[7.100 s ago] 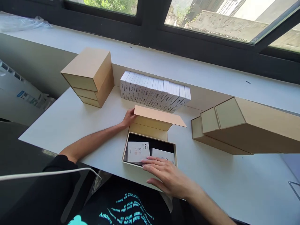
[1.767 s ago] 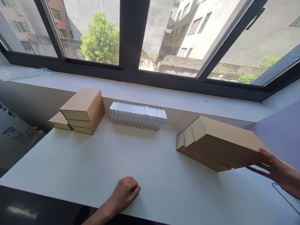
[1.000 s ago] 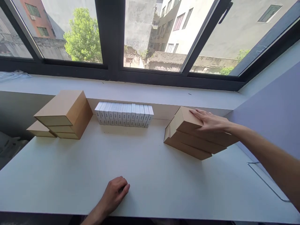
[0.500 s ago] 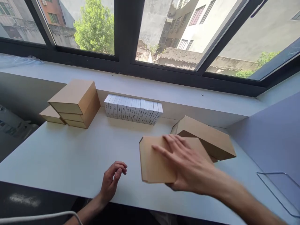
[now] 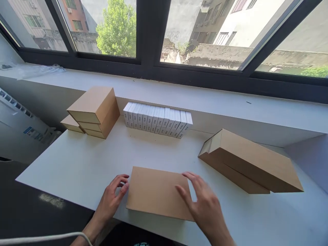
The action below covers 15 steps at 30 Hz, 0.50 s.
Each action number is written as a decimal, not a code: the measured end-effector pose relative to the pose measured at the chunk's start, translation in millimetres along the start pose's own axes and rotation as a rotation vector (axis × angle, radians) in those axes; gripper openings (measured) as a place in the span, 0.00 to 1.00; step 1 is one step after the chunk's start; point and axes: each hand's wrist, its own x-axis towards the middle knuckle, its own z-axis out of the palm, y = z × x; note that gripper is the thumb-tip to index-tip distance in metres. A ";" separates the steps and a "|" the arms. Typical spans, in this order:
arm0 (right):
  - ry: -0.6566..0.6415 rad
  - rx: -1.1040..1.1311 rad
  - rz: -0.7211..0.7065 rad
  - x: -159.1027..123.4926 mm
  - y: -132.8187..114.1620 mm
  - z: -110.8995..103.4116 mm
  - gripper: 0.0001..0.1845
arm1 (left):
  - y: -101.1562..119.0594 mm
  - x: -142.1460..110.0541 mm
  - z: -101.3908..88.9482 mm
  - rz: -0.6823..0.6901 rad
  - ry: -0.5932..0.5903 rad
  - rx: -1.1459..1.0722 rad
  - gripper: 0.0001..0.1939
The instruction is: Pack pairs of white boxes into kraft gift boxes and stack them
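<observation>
Cardboard, stiff and plain brown, makes up the flat rectangular box (image 5: 159, 194) lying closed at the near edge of the white surface (image 5: 77, 164), right in front of the person; it looks light and rigid, with a matte skin that should not slip, and the short ends seem the natural places to take hold of it. The left hand (image 5: 111, 200) is at the box's left end, fingers curled loosely apart with the tips touching or just beside that edge, not clamped on it. The right hand (image 5: 205, 205) hovers over the right end of the lid, fingers spread wide, and whether the palm presses down cannot be told. Well apart to the right lies a slanted stack of long brown cardboard boxes (image 5: 251, 164), the upper one overhanging the lower. At the far left stands a neat pile of brown boxes (image 5: 93, 111) with a smaller brown box (image 5: 71, 123) beside it. Between the two groups, against the pale window ledge (image 5: 230, 106), runs a row of slim white cartons (image 5: 157, 119) standing upright. Nothing lies between the hands and the box, and the room around it on the surface is free
</observation>
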 end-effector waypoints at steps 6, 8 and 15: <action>-0.351 0.342 0.393 -15.6 40.4 2.6 0.24 | 16.1 2.3 7.3 -0.100 -0.228 -0.125 0.18; -0.347 0.485 0.439 -16.6 36.6 9.3 0.25 | 18.9 5.8 4.8 -0.101 -0.248 -0.211 0.18; -0.552 1.013 0.582 -13.4 22.8 7.2 0.29 | 22.9 5.9 -19.4 -0.137 -0.280 -0.398 0.17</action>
